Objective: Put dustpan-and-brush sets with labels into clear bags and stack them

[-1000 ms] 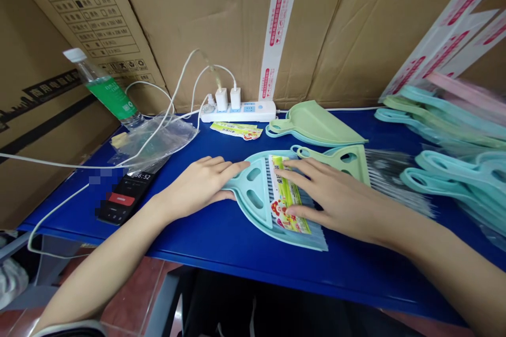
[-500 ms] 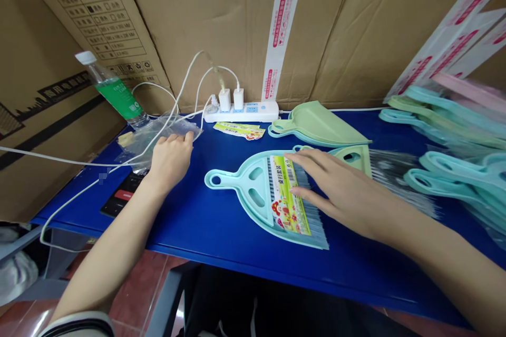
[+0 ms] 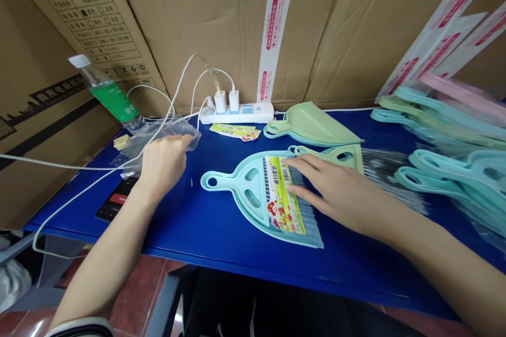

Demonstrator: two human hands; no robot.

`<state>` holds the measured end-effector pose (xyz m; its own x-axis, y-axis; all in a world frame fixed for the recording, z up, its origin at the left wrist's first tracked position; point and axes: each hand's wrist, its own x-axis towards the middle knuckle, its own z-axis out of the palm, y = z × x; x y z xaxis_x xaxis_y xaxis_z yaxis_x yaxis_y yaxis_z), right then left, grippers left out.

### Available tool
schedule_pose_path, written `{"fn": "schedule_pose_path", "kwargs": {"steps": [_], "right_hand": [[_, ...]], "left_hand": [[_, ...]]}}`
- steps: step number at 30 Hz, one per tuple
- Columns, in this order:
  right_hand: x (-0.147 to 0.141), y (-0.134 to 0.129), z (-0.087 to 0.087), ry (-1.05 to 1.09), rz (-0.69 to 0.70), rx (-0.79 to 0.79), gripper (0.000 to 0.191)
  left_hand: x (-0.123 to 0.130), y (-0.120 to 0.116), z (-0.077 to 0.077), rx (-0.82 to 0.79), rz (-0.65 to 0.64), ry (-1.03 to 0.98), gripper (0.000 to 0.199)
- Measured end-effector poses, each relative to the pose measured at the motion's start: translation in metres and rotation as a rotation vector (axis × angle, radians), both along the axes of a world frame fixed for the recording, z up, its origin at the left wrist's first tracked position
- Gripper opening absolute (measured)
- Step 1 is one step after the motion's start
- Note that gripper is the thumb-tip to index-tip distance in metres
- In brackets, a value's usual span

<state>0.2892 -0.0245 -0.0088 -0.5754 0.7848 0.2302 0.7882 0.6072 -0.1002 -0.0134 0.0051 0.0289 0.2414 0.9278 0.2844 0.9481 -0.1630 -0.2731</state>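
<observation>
Head view: your left hand [image 3: 164, 163] pinches the plastic bag [image 3: 138, 142]; rest your spread right hand [image 3: 348, 195] lightly, so the label [image 3: 283, 205] lies flat.

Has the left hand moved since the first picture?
Yes. Against the power strip, the left hand has gone left, off the handle end of the blue dustpan and over to the clear plastic bag.

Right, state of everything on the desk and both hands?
Left hand: curled, gripping plastic
Clear plastic bag: crumpled
Right hand: open, fingertips at label
Blue brush: nested on blue dustpan
Label: lying across bristles
Green dustpan: stacked on a blue one
Bottle: capped
Power strip: chargers plugged in
Phone: screen on, partly covered
Sets at right: piled
</observation>
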Motion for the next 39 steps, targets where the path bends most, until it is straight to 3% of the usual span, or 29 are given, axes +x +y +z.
{"fn": "schedule_pose_path", "kwargs": {"steps": [2,7,11,15,19,24,30,39], "right_hand": [[0.0,0.001,-0.001,0.0,-0.004,0.003,0.047],[0.001,0.002,-0.003,0.003,0.008,-0.002,0.048],[0.002,0.003,-0.004,0.004,0.01,-0.011,0.047],[0.002,0.003,-0.005,0.006,0.016,-0.008,0.047],[0.003,0.004,-0.006,0.012,0.018,-0.009,0.046],[0.004,0.004,-0.008,0.006,-0.012,0.004,0.049],[0.004,0.004,-0.009,0.04,-0.061,-0.008,0.051],[0.001,0.003,0.004,0.249,-0.238,-0.31,0.075]], "left_hand": [[0.001,-0.003,0.001,-0.06,-0.114,-0.031,0.035],[0.003,-0.007,0.004,-0.442,-0.408,-0.038,0.025],[-0.002,-0.009,0.01,-0.631,-0.462,-0.142,0.018],[-0.012,-0.011,0.018,-0.786,-0.423,-0.265,0.007],[-0.016,-0.01,0.019,-0.755,-0.411,-0.367,0.034],[0.002,-0.011,0.0,-0.653,-0.579,-0.357,0.063],[0.017,-0.01,-0.02,-0.658,-0.664,-0.433,0.044],[0.01,-0.006,-0.01,-0.657,-0.659,-0.526,0.041]]}}
